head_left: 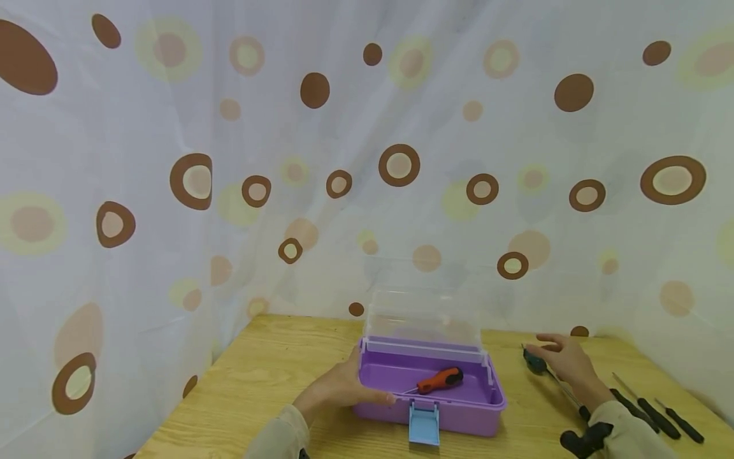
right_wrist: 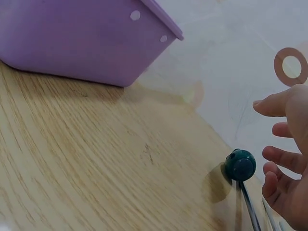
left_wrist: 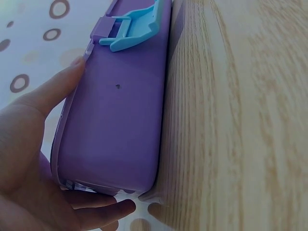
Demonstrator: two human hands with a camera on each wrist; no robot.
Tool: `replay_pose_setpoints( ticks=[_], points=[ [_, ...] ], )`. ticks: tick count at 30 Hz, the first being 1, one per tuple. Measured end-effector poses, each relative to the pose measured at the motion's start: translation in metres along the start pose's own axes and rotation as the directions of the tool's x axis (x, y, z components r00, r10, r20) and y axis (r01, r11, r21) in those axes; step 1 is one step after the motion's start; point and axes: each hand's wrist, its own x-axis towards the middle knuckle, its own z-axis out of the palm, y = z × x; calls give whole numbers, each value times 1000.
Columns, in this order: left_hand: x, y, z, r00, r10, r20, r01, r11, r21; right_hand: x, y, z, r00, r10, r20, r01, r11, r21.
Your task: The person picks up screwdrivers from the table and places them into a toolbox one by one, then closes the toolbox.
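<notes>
Purple box [head_left: 466,421] opens upward, its clear lid [head_left: 424,313] seemingly blocking behind.

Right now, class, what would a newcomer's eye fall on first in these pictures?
Probably the open purple box, low and just right of centre in the head view, with an orange-and-black screwdriver lying inside. Next might come the spotted backdrop rising behind the wooden table, then the left-hand fingers at the box's left end.

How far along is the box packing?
Apparently done: the orange screwdriver lies inside the open purple box. In progress: the left hand grips the box; the right hand is near the teal-handled tool, not holding it. Apparently left: that and the dark-handled tools.
</notes>
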Motion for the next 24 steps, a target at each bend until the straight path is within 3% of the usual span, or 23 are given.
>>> replay_pose_setpoints(
  ticks=[5, 10, 17, 24],
  points=[
    [-1, 0, 1, 1000, 4, 3, -4, 1000, 2, 2, 7, 4, 1000, -1, -24, -1, 995, -97],
    [-2, 2, 0, 1000, 12, 5, -12, 1000, 7, 7, 15, 8, 1000, 12, -25, -15, 992, -129],
    [-2, 1, -1, 1000, 4, 14, -4, 1000, 14, 13, 23, 13, 999, -17, -28, 9, 960, -281],
    [0, -1, 0, 999, 29, 22, -29, 1000, 9, 16, 29, 16, 998, -48, -27, 37, 943, -330]
  ],
)
